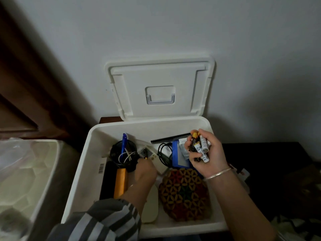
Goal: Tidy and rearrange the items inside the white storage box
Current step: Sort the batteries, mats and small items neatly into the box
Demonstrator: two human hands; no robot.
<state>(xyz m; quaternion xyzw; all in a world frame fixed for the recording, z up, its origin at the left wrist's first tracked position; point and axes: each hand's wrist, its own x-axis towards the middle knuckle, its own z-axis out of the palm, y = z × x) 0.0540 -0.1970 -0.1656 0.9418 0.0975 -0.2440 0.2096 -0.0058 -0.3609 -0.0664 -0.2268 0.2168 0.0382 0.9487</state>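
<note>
The white storage box (81, 164) stands open in the middle, its lid (159, 87) leaning against the wall behind. My right hand (208, 157) hovers over the box's right side and grips a bunch of batteries (202, 146), white and black-and-yellow. My left hand (145, 169) reaches down into the box's middle, and its fingertips pinch a small black-and-yellow battery (145, 156). Inside lie a coil of black cable (121, 153) with a blue pen (124, 142), an orange-handled tool (120, 182), a black comb (171, 139), a blue pouch (178, 156) and a woven patterned mat (184, 193).
A white remote (149, 153) and a thin black cable (163, 154) lie behind my left hand. A pale flat oval piece (150, 207) sits at the box's front. A second white bin (29, 176) stands to the left, and a dark surface (269, 162) lies to the right.
</note>
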